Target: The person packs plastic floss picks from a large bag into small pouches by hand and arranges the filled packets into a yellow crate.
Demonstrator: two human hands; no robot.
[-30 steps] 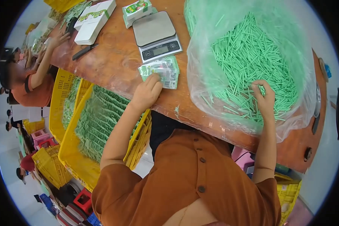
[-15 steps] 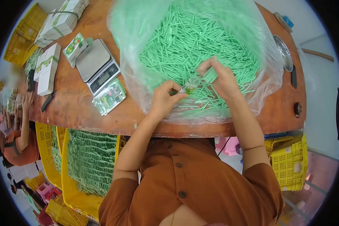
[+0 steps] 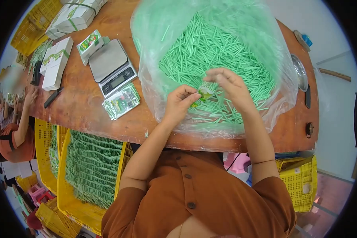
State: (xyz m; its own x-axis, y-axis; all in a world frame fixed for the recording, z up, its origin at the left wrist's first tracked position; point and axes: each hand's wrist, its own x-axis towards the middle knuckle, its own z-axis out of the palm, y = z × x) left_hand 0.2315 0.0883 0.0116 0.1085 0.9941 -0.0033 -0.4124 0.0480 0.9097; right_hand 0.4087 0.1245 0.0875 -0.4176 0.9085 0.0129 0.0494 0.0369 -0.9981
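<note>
My left hand [image 3: 178,103] pinches a small clear packet [image 3: 204,95] with green print between thumb and fingers. Pale green sticks appear to show at the packet's upper end. My right hand [image 3: 233,89] is over that end, fingers bent and thumb apart, with no sticks plainly seen between them. Whether it touches the packet is hard to make out. Both hands are above the near side of a large clear plastic bag [image 3: 146,75], spread open around a heap of loose green sticks [image 3: 214,51].
Left of the bag are a digital scale [image 3: 111,65], filled packets [image 3: 122,101], white boxes [image 3: 56,65] and a dark-handled tool [image 3: 53,97]. Yellow crates [image 3: 63,194] full of packets stand below the table edge. A metal bowl [image 3: 299,71] is at right. Another person [image 3: 18,139] sits far left.
The bunch of sticks that was in my right hand no longer shows there. My left hand has tilted the packet up toward my right hand. The view has shifted slightly.
</note>
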